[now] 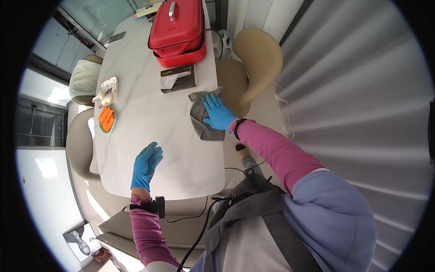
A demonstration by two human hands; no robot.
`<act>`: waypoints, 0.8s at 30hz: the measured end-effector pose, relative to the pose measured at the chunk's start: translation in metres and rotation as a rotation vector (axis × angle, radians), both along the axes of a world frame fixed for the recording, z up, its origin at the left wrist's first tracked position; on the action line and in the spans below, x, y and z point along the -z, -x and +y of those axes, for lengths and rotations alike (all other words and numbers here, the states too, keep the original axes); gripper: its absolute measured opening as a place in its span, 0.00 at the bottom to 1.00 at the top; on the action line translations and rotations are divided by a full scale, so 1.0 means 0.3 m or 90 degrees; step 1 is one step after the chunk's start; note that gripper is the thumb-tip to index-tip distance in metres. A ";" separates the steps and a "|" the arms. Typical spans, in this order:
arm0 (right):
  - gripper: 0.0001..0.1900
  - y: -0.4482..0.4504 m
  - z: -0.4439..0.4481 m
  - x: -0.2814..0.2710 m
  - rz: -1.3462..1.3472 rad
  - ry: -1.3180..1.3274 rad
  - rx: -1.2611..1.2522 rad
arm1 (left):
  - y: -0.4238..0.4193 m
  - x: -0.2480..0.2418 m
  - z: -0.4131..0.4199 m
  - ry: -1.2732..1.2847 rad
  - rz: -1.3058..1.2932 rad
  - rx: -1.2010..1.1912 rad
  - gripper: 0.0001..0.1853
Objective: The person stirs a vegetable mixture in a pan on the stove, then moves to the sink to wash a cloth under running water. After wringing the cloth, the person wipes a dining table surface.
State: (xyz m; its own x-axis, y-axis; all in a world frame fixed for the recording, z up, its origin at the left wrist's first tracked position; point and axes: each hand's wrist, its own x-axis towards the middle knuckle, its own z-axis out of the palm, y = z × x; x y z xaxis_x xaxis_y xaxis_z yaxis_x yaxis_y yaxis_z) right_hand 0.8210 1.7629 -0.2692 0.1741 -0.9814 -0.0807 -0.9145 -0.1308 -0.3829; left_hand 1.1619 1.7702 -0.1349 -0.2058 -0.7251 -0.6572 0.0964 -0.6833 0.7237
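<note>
My right hand [218,113], in a blue glove, lies flat with spread fingers on a grey cloth [199,119] at the right edge of the white marble-patterned table [163,129]. The cloth is rumpled, and its upper corner reaches the table's edge. Above the near left part of the table is my left hand [146,165], also in a blue glove, its fingers slightly curled and nothing seen in it. Just beyond the cloth sits a dark tissue box [183,81] with a white tissue sticking out.
A red lidded electric cooker [176,30] stands at the far right. Along the left edge are a patterned dish [112,86] with white eggs, a plate of orange carrot pieces [107,119] and, farther off, a phone [117,37]. Beige chairs [260,57] flank the table; cables hang near me.
</note>
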 end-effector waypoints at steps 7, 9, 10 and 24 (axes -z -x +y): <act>0.43 0.155 -0.247 0.014 0.010 -0.007 -0.041 | 0.158 0.014 -0.060 0.009 -0.002 -0.087 0.16; 0.42 0.194 -0.321 0.021 0.041 0.002 -0.060 | 0.184 0.016 -0.071 0.010 -0.009 -0.100 0.16; 0.42 0.192 -0.348 0.039 0.058 -0.003 -0.061 | 0.180 0.024 -0.083 0.008 -0.008 -0.098 0.16; 0.26 0.402 -0.725 0.084 -0.324 -0.082 0.186 | 0.236 0.084 -0.228 -0.009 0.019 -0.101 0.18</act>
